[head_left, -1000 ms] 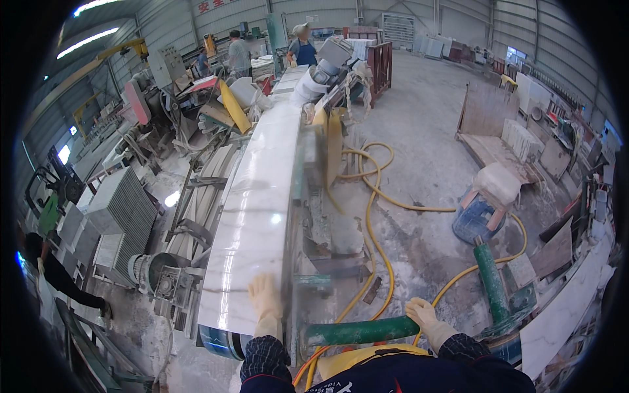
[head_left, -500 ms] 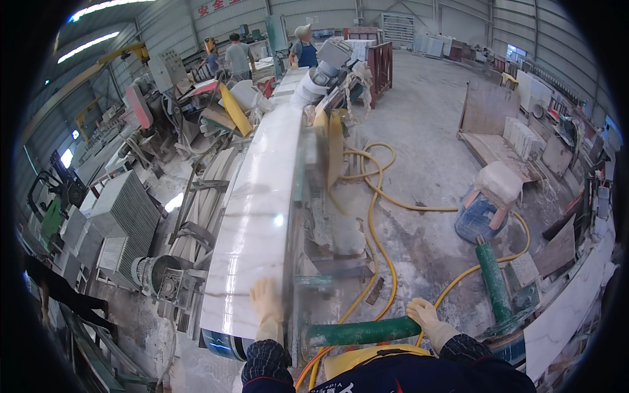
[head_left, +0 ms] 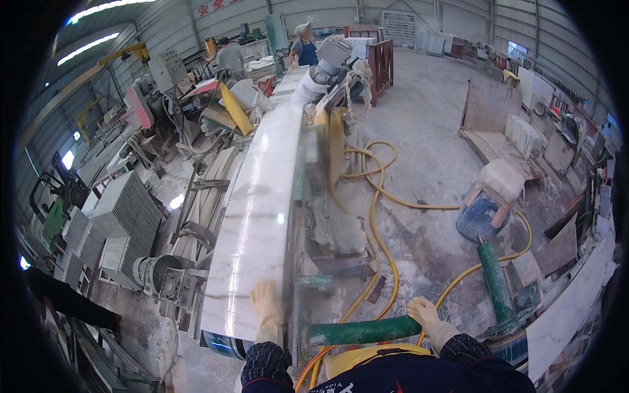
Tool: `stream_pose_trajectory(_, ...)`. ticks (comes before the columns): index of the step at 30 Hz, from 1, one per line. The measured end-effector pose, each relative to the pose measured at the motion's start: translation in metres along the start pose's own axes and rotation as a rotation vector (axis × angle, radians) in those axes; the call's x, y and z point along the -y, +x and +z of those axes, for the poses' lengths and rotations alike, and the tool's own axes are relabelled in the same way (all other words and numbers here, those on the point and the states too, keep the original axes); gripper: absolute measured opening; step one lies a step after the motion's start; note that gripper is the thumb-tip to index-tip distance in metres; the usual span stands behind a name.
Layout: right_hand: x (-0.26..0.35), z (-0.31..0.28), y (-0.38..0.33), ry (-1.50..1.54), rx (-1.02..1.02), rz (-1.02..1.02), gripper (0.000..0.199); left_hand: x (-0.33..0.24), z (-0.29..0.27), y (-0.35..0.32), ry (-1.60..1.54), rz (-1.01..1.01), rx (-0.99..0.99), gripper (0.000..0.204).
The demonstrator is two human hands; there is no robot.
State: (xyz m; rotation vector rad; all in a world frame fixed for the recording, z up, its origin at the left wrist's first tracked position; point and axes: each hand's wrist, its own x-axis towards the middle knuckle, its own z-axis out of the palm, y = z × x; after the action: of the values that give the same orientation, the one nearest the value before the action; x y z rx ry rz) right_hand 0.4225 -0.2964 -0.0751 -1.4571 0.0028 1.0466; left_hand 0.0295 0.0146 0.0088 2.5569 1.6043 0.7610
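Note:
Both my hands wear cream rubber gloves. My left hand [head_left: 265, 304] lies flat, fingers stretched out, on the near end of a row of glossy white marble tiles [head_left: 246, 236] with grey veins. The tiles run in a long strip away from me along a conveyor, whose dark blue belt end [head_left: 226, 344] shows below them. My right hand [head_left: 427, 314] is at the right end of a horizontal green pipe [head_left: 363, 332], fingers loosely extended; whether it presses on the pipe I cannot tell. Neither hand holds anything that I can see.
Yellow hoses [head_left: 375, 223] loop across the dusty floor to the right. A blue barrel [head_left: 481, 215] stands near an upright green post [head_left: 495, 281]. Stacked slabs [head_left: 128, 206] and a motor [head_left: 167, 278] are left of the conveyor. A co-worker [head_left: 303, 49] stands at its far end.
In the background, a person in grey has bent down and shifted left. The dark-clothed person at the left edge has moved. My hands stay where they were.

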Motion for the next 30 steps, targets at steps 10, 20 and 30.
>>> stream_pose_trajectory(10,-0.006,-0.004,0.007,0.057,0.040,-0.008,0.037,-0.002,-0.006,-0.005,0.013,-0.007,0.012,0.049)
stream_pose_trajectory(20,0.000,-0.001,0.002,0.065,0.025,0.011,0.039,-0.001,-0.009,-0.011,0.002,-0.007,0.013,0.048)
stream_pose_trajectory(30,0.004,0.002,0.003,0.046,-0.006,0.042,0.041,-0.004,-0.018,-0.015,-0.041,-0.010,0.041,0.049)
